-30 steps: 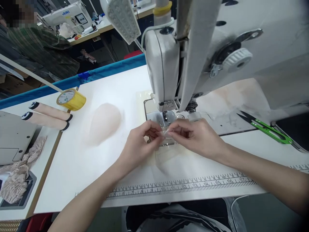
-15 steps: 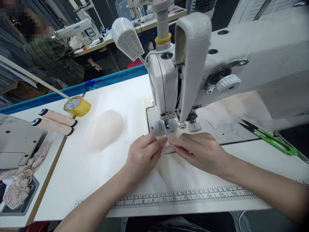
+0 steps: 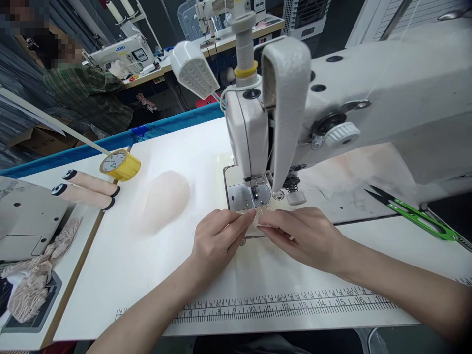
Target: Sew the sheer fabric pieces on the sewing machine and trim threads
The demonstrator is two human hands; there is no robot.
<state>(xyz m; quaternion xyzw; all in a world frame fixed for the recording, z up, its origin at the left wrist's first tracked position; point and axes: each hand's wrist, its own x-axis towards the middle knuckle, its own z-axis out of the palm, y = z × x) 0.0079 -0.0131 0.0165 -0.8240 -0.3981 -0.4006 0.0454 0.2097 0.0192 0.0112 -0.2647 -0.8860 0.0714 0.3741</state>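
Just in front of the needle plate [image 3: 239, 195] of a white sewing machine [image 3: 248, 132], both my hands are closed with fingertips close together. My left hand [image 3: 217, 238] pinches with thumb and forefinger at the plate's front edge. My right hand [image 3: 300, 236] pinches a thin pale fabric [image 3: 264, 226], of which only a small edge shows. What lies inside the left fingertips is mostly hidden. The presser foot [image 3: 255, 193] stands right behind my fingers. A sheer pale pink piece of fabric [image 3: 167, 201] lies flat on the table to the left.
Green-handled thread snips [image 3: 420, 216] lie at the right. At the left are yellow tape [image 3: 121, 165], two thread spools [image 3: 84, 196] and crumpled lace [image 3: 31, 290]. A printed ruler [image 3: 269, 307] runs along the front edge. Beyond, a person in a plaid shirt [image 3: 84, 96] sits at another machine.
The view has tilted slightly. My right fingers have drawn slightly apart from the left ones, and a pale edge shows in them. Both hands stay by the presser foot.
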